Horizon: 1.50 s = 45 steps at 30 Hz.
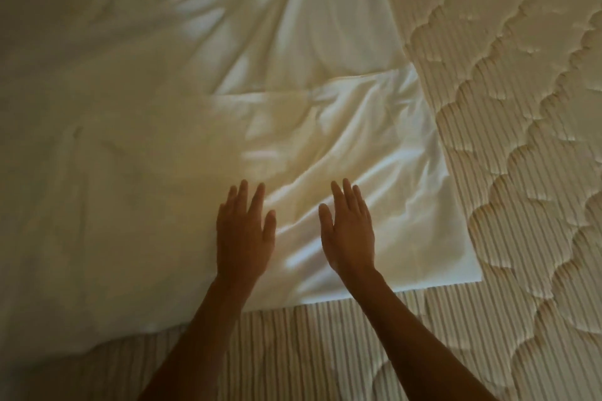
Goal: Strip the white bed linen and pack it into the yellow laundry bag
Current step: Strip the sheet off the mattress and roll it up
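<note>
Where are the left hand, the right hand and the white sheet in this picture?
left hand (pixel 244 234), head view, back of the hand, fingers straight.
right hand (pixel 350 234), head view, back of the hand, fingers straight.
white sheet (pixel 374 146), head view, wrinkled upper layer near its right edge.

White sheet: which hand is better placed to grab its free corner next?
Probably the right hand: it lies open on the white sheet nearer the near-right corner; the left hand is farther.

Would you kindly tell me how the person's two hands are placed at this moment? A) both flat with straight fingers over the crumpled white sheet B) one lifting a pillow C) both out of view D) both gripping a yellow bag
A: the left hand and right hand lie open, fingers straight, over the crumpled white sheet on the quilted striped mattress pad.
</note>
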Each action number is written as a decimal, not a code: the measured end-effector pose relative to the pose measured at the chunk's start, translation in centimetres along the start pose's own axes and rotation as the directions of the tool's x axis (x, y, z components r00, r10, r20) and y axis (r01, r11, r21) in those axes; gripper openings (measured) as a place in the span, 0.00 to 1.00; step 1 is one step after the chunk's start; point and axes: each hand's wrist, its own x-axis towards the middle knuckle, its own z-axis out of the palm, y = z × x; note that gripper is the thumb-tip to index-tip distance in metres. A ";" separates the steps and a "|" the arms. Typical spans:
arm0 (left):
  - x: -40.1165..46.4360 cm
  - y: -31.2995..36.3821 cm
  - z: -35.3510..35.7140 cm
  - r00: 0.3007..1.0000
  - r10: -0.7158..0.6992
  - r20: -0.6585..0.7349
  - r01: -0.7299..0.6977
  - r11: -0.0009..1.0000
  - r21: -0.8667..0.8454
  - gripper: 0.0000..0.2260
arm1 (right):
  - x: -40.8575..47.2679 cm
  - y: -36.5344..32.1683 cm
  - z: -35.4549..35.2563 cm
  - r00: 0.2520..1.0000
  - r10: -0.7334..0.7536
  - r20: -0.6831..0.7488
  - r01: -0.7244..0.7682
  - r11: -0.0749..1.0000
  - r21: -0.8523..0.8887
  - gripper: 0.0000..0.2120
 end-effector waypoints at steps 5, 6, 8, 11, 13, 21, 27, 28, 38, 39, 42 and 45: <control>-6.9 -8.6 -3.3 0.971 -0.233 -0.047 0.226 0.965 -0.132 0.28 | -4.4 -7.8 4.1 0.990 -0.124 0.065 0.122 0.992 0.032 0.31; -8.2 -10.1 -4.0 0.958 -0.281 -0.050 0.269 0.947 -0.175 0.27 | -5.3 -9.4 5.1 0.987 -0.136 0.087 0.132 0.990 0.045 0.29; -11.1 -12.9 -5.0 0.930 -0.367 -0.006 0.352 0.896 -0.271 0.25 | -6.9 -12.3 7.0 0.979 -0.151 0.136 0.143 0.987 0.066 0.27; -15.1 -17.0 -6.2 0.866 -0.497 0.049 0.471 0.779 -0.414 0.26 | -9.5 -16.5 10.0 0.960 -0.153 0.233 0.121 0.982 0.145 0.25; -17.8 -19.6 -7.5 0.790 -0.607 0.088 0.556 0.648 -0.521 0.30 | -11.4 -19.5 12.2 0.937 -0.151 0.314 0.090 0.976 0.200 0.26; -25.3 -29.8 -9.1 0.264 -0.805 0.531 0.387 -0.416 -0.823 0.10 | -17.1 -30.9 20.9 0.837 -0.128 0.532 -0.050 0.950 0.307 0.16; -26.4 -34.2 -11.9 0.300 -0.662 0.687 -0.128 -0.742 -0.659 0.19 | -19.5 -37.8 27.1 0.735 -0.039 0.677 -0.296 0.879 0.373 0.18; -26.4 -34.9 -12.0 0.296 -0.647 0.703 -0.191 -0.761 -0.620 0.21 | -19.5 -38.9 27.7 0.734 0.001 0.679 -0.362 0.846 0.390 0.13; -27.9 -37.9 -12.0 0.202 -0.613 0.764 -0.015 -0.782 -0.623 0.20 | -17.6 -43.0 31.9 0.795 0.211 0.568 -0.486 0.783 0.389 0.07; -28.0 -37.7 -12.4 0.211 -0.644 0.735 0.106 -0.733 -0.672 0.21 | -17.4 -42.8 31.8 0.808 0.217 0.548 -0.484 0.776 0.405 0.04; -27.7 -38.3 -13.4 0.278 -0.827 0.489 0.293 -0.412 -0.863 0.17 | -17.2 -41.7 31.5 0.818 0.243 0.522 -0.491 0.768 0.412 0.05; -26.5 -41.4 -13.4 0.303 -0.920 0.248 0.312 -0.150 -0.938 0.08 | -17.8 -40.6 31.8 0.761 0.273 0.589 -0.561 0.732 0.386 0.03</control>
